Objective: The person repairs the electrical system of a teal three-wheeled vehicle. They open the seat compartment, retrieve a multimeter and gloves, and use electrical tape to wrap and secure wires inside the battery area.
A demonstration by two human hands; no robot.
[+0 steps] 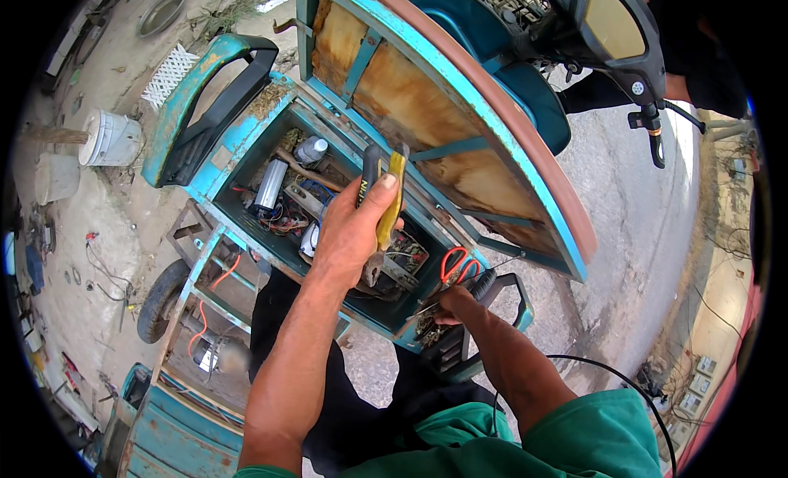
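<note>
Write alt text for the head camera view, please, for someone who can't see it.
A person's left hand grips yellow-handled pliers over the open wiring compartment of a teal vehicle, its seat panel raised. The right hand reaches among wires near red-handled scissors.

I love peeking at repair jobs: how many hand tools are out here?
2. Yellow-handled pliers are in the left hand over the open compartment; red-handled scissors lie at its right edge, above the right hand. More may be hidden among the wiring.

Likely outdoor repair yard: dismantled cart [246, 256].
</note>
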